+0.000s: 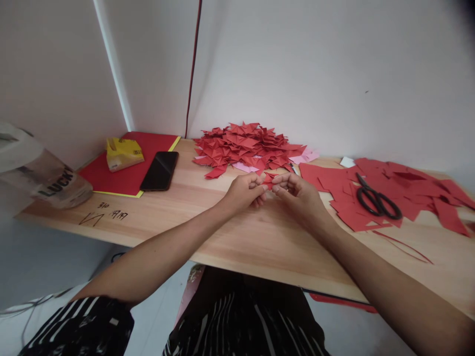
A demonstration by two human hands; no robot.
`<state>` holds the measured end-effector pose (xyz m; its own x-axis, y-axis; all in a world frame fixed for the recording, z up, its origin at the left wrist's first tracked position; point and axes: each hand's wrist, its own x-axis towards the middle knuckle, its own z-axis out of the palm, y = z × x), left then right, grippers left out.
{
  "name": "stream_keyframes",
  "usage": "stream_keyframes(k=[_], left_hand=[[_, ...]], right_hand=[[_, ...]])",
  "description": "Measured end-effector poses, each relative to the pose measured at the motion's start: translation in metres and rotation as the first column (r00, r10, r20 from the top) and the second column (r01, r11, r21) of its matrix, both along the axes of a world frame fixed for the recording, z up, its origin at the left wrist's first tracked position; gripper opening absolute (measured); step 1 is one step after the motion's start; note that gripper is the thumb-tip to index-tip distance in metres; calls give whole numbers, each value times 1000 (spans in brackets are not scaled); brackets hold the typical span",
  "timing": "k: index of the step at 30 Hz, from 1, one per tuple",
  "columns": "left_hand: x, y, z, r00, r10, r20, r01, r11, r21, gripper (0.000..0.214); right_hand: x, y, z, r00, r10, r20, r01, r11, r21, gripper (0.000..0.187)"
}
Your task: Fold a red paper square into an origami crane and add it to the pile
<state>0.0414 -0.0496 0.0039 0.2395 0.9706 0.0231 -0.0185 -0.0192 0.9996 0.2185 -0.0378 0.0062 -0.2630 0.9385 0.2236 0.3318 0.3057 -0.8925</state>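
Observation:
A small piece of folded red paper (268,179) is pinched between my two hands, just above the wooden table. My left hand (246,190) grips its left side with thumb and fingers. From the right, my right hand (296,190) holds the other side, thumb against the curled fingers. Fingers cover part of the paper, so its full shape is hidden. Right behind the hands rises a heap of folded red paper pieces (245,143), with a few pink ones (306,156) at its edge.
Red paper sheets and scraps (345,193) spread over the right side, with black-handled scissors (377,200) on top. A thin red strip (404,246) lies nearer. Leftward are a black phone (160,170), red card (122,183), a yellow packet (124,153) and a clear bottle (61,180).

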Motion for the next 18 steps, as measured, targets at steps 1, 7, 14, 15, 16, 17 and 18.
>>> stream_keyframes(k=[1,7,14,15,16,17,18], left_hand=[[0,0,0,1000,-2,0,2,1000,0,13],[1,0,-1,1000,-11,-2,11,1000,6,12],[2,-1,4,999,-12,30,14,998,-66,12],[2,-2,5,999,-13,46,17,996,-90,12],[1,-2,7,998,-14,66,22,993,-113,12],[1,-2,8,996,-18,89,30,991,-132,12],[1,-2,9,994,-22,111,38,989,-145,11]], right_hand=[[0,0,0,1000,-9,12,9,1000,12,19],[-1,-1,0,997,-49,67,42,994,104,11],[0,-5,2,985,-67,158,22,963,268,5],[0,-5,2,982,-66,175,9,953,303,5],[0,-6,3,979,-64,194,-5,942,336,5],[1,-6,3,976,-64,210,-18,930,368,5],[1,-6,3,973,-62,222,-31,918,395,5]])
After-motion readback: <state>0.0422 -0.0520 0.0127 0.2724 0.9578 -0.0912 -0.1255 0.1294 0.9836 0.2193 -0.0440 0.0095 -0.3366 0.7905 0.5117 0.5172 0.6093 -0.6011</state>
